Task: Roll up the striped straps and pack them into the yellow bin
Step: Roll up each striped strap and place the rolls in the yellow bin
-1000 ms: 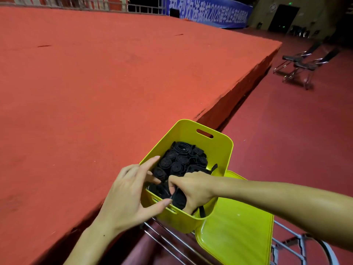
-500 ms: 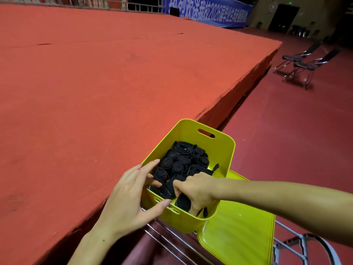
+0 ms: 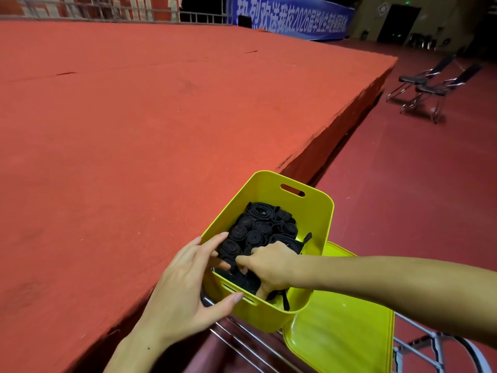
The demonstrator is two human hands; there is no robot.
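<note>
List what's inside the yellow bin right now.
Yellow bin holds black rolled straps, packed upright. Right hand presses one in; left hand holds the rim. Bin floor and lower rolls are hidden.

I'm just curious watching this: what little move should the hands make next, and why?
Probably press the roll down into the near end, then let go. The right hand grips a dark strap roll inside the yellow bin, beside packed rolls, while the left hand holds the near rim.
</note>
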